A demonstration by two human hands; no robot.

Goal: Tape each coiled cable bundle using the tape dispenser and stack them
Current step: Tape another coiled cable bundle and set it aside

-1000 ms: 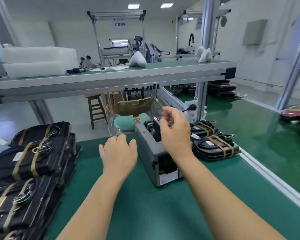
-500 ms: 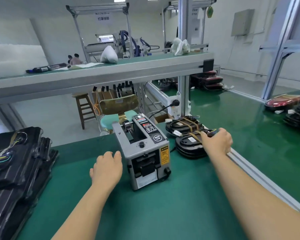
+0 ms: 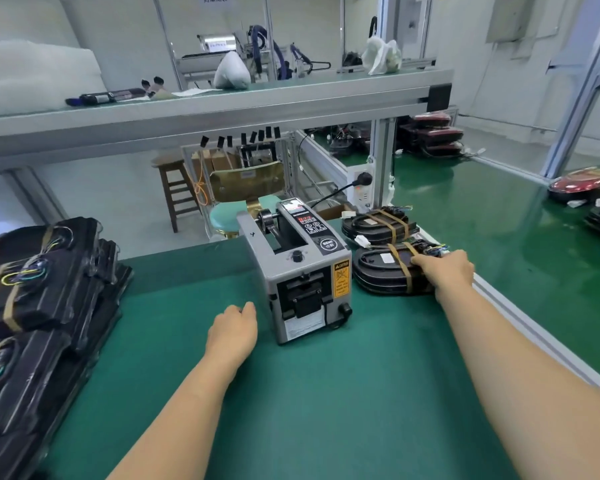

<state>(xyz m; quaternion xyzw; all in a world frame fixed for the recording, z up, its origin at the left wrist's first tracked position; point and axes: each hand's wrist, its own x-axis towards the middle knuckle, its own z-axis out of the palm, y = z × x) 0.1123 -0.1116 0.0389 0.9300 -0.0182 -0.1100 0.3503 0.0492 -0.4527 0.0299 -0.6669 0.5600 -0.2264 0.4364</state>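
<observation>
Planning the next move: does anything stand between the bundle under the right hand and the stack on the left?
Yes: the tape dispenser stands between that bundle and the left stack, with the left hand beside it.

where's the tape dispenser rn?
Head view, centre: the tape dispenser stands on the green mat, just right of the left hand, with the near taped bundle under the right hand on its right side.

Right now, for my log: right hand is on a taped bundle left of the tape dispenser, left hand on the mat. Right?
No: the head view shows the right hand on a bundle right of the tape dispenser; left hand on the mat, yes.
</observation>
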